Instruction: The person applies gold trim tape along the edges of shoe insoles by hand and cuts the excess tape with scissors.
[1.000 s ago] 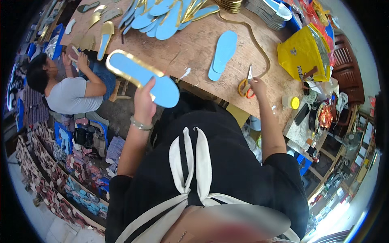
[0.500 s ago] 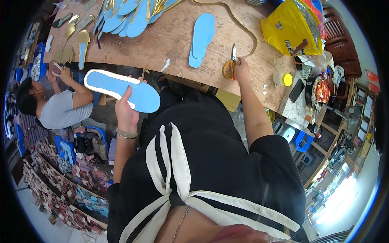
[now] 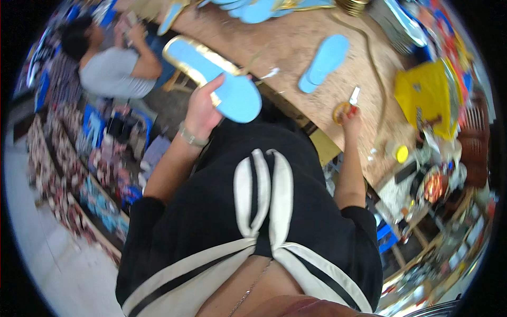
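My left hand grips a light blue insole with a shiny gold edge, thumb on top, held off the table's near edge. A thin strip end sticks out from its far side. At the table's edge, my right hand is closed at the orange handles of a pair of scissors, whose blades point away from me. Beyond the scissors lie two overlapping blue insoles. A long narrow tan strip curves across the table to their right. The picture is slightly blurred.
More blue and gold pieces are heaped at the far side of the wooden table. A yellow bag and a yellow-lidded jar stand to the right. At left, another person sits working, near shelves of shoe parts.
The view has swung, shifting the scene right. My right hand now has the scissors handles more within its fingers, and the blades have tilted right. My left hand still holds the insole.
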Tool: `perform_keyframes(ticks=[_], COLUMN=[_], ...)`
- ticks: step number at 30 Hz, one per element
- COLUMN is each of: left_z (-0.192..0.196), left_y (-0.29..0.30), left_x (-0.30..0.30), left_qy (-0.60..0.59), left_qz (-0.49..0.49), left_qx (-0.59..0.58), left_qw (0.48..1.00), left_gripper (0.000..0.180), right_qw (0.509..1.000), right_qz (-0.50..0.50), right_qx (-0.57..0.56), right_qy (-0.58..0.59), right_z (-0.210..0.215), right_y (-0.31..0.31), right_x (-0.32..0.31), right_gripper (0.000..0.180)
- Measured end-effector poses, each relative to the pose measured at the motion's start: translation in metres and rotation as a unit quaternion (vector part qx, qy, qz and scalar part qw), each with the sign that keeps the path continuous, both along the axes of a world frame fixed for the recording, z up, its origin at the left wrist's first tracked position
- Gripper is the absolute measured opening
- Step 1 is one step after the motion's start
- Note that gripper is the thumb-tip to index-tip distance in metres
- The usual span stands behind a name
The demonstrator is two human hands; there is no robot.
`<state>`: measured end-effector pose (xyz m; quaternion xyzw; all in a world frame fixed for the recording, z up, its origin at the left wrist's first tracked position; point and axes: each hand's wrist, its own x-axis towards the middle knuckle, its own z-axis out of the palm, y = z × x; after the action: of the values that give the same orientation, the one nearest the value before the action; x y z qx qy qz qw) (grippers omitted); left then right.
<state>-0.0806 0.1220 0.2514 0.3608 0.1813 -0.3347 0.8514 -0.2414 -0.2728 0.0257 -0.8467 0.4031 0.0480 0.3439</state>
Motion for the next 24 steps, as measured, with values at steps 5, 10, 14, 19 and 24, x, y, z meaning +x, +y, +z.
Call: perform_keyframes(ticks=[5,10,14,19,24], left_z=[0.016,0.022,0.027,0.023,0.015], left_y=[0.003,0.021,0.029,0.05,0.074], left_x=[-0.006,-0.016,-0.019,-0.024,-0.037], left_qy=[-0.203,-0.384,-0.465,-0.576,-0.635], left_qz=[0.059,0.051,0.1,0.129,0.104], left_qx=[0.147,0.329,0.386,0.517,0.535], left_qw=[0.966,0.861,0.79,0.621,0.548], left_gripper=[0.034,0.033,0.03,0.034,0.048], right_qw=[0.999,0.843,0.773,0.702,0.75], right_qz=[-0.029,-0.055,0.098,0.329,0.468], right_qx=[-0.016,0.476,0.567,0.621,0.458], right_qy=[0.026,-0.245,-0.268,-0.108,-0.095], right_z=[0.004,0.075,0.137,0.195,0.199], right_y=[0.011,0.062,0.123,0.202,0.244], right_x=[0.009,0.045,0.071,0.093,0.111], right_gripper=[0.065,0.067,0.08,0.096,0.09])
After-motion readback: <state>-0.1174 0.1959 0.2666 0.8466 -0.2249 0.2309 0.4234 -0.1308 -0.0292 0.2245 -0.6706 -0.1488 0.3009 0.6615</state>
